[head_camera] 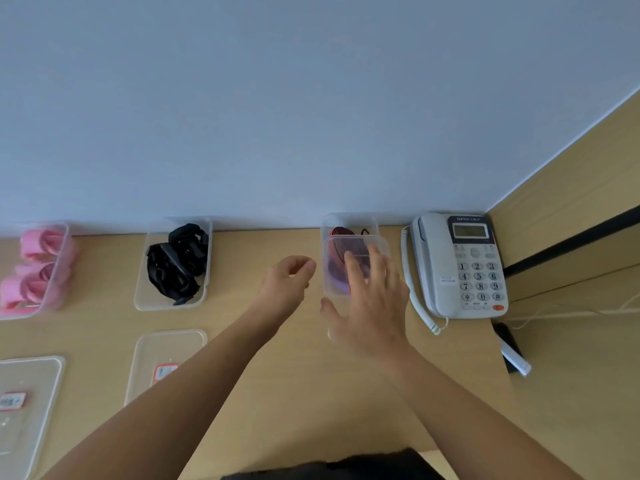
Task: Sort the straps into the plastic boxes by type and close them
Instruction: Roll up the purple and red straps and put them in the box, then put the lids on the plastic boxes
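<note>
Three clear plastic boxes stand along the wall. The left box (64, 237) holds pink straps (38, 268), and the middle box (145, 299) holds black straps (180, 261). In the right box (349, 220) lie red and purple straps (341, 233). My right hand (374, 306) is spread over a clear lid (334, 296), thumb at its left edge, holding it partly above the right box and offset toward me. Just left of that box hovers my left hand (287, 282), fingers loosely curled and holding nothing.
Two more clear lids with red labels lie on the wooden desk, one (166, 355) in front of the middle box and one (27, 403) at the near left. A grey desk phone (460, 265) stands right of the right box. A dark device (509, 348) lies beside a wooden side panel.
</note>
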